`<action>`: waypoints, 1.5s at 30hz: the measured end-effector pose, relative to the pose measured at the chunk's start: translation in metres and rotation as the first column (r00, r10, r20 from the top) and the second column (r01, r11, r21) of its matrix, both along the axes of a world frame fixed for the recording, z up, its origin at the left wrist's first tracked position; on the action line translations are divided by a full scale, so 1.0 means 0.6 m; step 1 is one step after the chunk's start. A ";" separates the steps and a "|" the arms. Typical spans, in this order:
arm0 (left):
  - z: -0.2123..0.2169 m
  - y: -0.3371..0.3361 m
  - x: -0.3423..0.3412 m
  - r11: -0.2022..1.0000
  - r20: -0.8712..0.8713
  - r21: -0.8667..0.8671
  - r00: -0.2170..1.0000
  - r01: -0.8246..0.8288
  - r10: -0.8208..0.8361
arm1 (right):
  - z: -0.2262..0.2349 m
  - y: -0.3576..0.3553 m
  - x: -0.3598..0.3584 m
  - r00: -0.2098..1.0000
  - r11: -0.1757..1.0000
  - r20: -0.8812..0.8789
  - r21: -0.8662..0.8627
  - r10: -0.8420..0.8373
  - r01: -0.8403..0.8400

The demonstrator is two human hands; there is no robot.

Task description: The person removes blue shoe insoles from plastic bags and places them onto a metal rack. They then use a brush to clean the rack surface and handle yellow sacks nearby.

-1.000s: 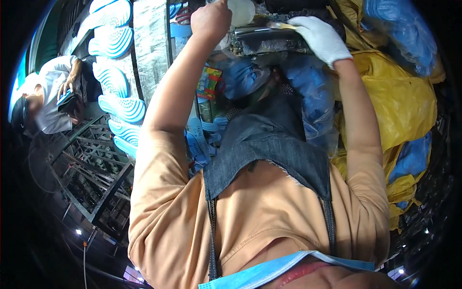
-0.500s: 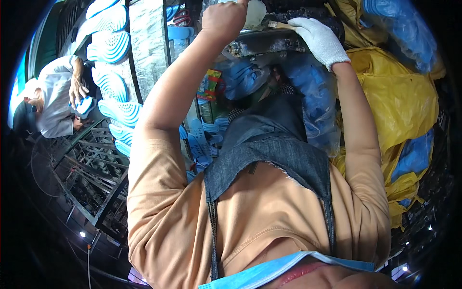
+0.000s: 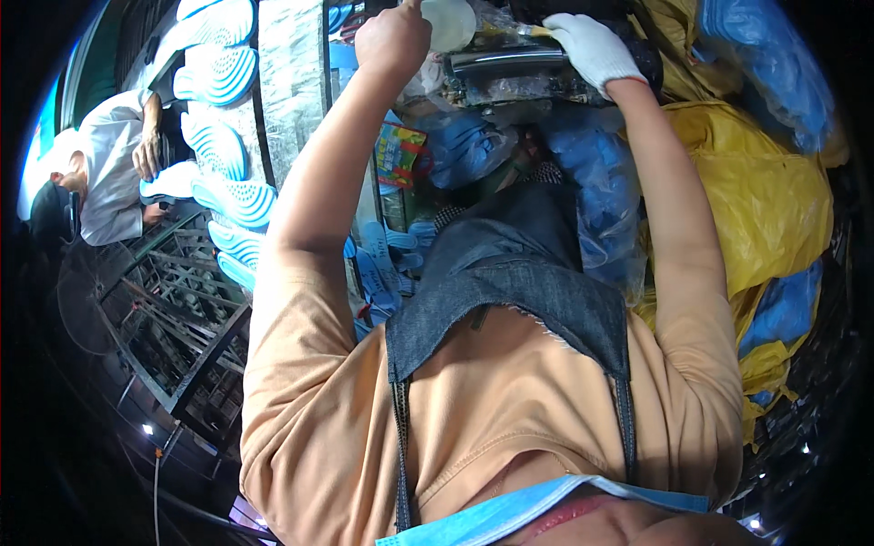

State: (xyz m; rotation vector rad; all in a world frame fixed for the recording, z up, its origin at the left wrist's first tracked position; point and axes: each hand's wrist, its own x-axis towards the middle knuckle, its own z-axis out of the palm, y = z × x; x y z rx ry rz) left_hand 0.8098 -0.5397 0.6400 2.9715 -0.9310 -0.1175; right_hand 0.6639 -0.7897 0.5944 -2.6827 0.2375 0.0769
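At the top edge my bare left hand (image 3: 393, 44) is curled, its fingertips partly cut off by the frame. Whatever it may grip cannot be made out. Beside it lies a pale, translucent round thing (image 3: 452, 25). My right hand (image 3: 594, 53), in a white knit glove, is closed around the wooden handle of a brush (image 3: 539, 31), whose head points left toward the round thing. Below the brush is a shiny dark cylinder-like surface (image 3: 508, 60) covered partly with clear plastic.
Light-blue shoe soles (image 3: 218, 75) line the bench (image 3: 291, 82) on the left. Beyond, a co-worker (image 3: 118, 150) handles another blue sole. Yellow sacks (image 3: 756, 200) and blue bundles in clear plastic (image 3: 592, 182) crowd the right. A colourful packet (image 3: 399, 155) hangs near my left forearm.
My left hand has shifted left and slightly down. The gloved hand and brush have moved slightly up and left, and more of the shiny dark surface shows.
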 end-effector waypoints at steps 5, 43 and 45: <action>-0.005 0.028 0.000 0.996 -0.011 -0.040 0.996 -0.085 0.085 | -0.026 0.007 0.043 0.969 0.963 0.085 -0.157 0.232 -0.217; -0.056 0.134 0.007 0.939 -0.136 -0.045 0.933 -0.341 0.333 | 0.021 0.077 0.068 0.966 0.938 -0.077 0.269 0.245 -0.217; -0.058 0.136 0.004 0.936 -0.169 -0.129 0.937 -0.328 0.305 | -0.003 0.087 0.072 0.979 0.941 0.012 0.273 0.202 -0.197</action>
